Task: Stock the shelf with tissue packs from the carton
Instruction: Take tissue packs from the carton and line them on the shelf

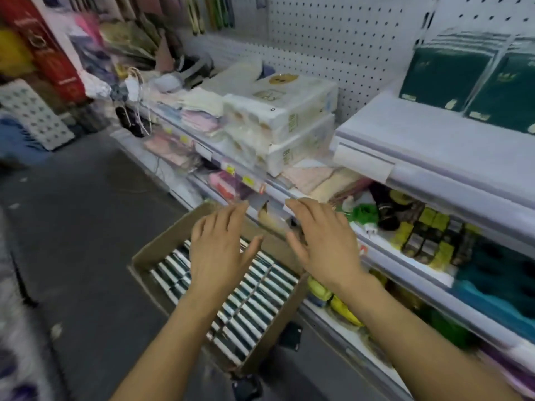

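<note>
An open brown carton (150, 256) stands on the floor beside the shelving, filled with several rows of dark green and white tissue packs (254, 302) set on edge. My left hand (217, 247) hovers over the carton with straight, spread fingers and holds nothing. My right hand (318, 241) is beside it, over the carton's far right corner, fingers also spread and empty. Two dark green tissue packs (445, 73) stand on the upper white shelf (419, 140) at the right, against the pegboard.
White bulk tissue bundles (278, 111) are stacked on the middle shelf, with folded cloths to their left. Lower shelves (405, 261) hold yellow, green and teal goods. Grey floor (81, 227) lies left of the carton. Red boxes and hanging goods crowd the far left.
</note>
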